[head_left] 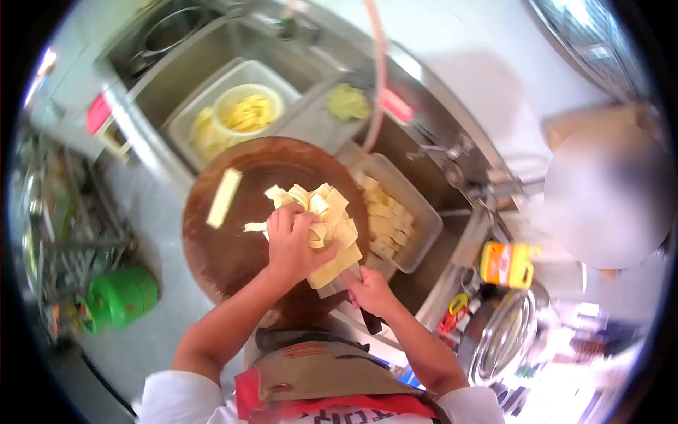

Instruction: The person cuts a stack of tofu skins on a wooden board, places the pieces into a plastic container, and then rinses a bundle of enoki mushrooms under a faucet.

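A heap of pale yellow, flat cut pieces [345,233], perhaps bean curd sheets, sits over the round brown chopping board [212,265]. My left hand [293,244] presses onto the heap from the left, fingers and thumb curled around part of it. In my right hand [371,291] is the dark handle of a broad-bladed knife [332,284]. Its blade shows at the near edge of the heap, partly hidden by the pieces. One pale yellow strip [224,198] lies apart at the board's left.
Behind the board, a sink [145,92] holds a white tub [282,78] and a bowl [220,106] of yellow pieces. To the right, a clear tub [424,219] contains pale blocks. A hose [378,63], a yellow jug [507,265] and a green gas cylinder [123,297] stand around.
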`<state>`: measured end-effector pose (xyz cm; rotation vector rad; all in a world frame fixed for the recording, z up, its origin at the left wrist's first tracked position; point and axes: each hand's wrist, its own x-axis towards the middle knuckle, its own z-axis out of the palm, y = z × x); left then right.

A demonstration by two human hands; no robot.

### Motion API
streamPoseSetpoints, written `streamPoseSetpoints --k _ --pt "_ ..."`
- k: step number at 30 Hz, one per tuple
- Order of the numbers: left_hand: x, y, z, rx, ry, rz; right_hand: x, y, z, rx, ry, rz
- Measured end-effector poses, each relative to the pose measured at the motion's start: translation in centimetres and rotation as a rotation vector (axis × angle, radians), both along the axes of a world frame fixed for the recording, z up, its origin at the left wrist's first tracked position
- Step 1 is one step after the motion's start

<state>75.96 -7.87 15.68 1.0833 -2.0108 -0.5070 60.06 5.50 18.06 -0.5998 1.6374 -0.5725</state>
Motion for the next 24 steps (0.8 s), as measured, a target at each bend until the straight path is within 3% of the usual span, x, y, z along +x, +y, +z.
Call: streamPoseSetpoints --k 2,6,8,9,11,12,13,14,15,17,20,22,23,24 --pt "-5.1 1.2 0.3 -0.031 0.08 -0.118 -3.3 2.8 2.1 0.008 0.007 -0.131" --pt "-16.3 3.1 -0.1 -0.053 0.277 -0.26 -10.4 5.8 5.2 0.045 0.302 -0.209" --pt "-20.1 3.7 -1.5 0.152 0.274 -0.371 -13.9 6.2 5.2 0.038 0.369 -0.206" --pt "-21.2 3.7 -1.7 0.305 0.258 -0.424 -15.4 6.0 4.9 0.105 0.471 -0.19" --pt "-21.6 4.5 -2.4 0.238 0.029 -0.273 -19.5 6.2 0.4 0.0 0.576 -0.06" --pt "-21.7 4.9 -2.5 0.199 -0.088 -0.209 -20.6 5.6 -1.8 -0.131 0.756 0.123" --pt "-20.1 4.5 -1.7 0.203 -0.078 -0.28 -21.8 5.0 -4.1 -0.261 0.971 0.286" --pt "-17.6 3.8 0.2 0.206 -0.147 -0.303 -22.1 3.6 -5.0 -0.188 0.95 0.399" --pt "-14.9 2.9 1.5 0.207 -0.216 -0.33 -22.5 3.2 -7.9 -0.072 1.011 0.347" --pt "-8.9 0.5 2.7 0.074 -0.152 -0.105 -21.4 1.2 -7.3 0.058 1.08 0.46" --pt "2.0 -4.7 0.9 0.069 -0.326 0.28 -21.5 1.4 -5.4 0.075 1.07 0.384" --pt "6.5 -6.8 0.5 0.073 -0.481 0.291 -22.0 3.3 -5.4 0.057 1.059 0.3" --pt "10.5 -8.1 -1.9 0.069 -0.548 0.233 -22.1 4.4 -4.1 0.078 1.012 0.24" --pt "8.9 -7.4 -0.3 0.137 -0.505 0.201 -21.7 6.0 -4.5 0.005 1.02 0.136"
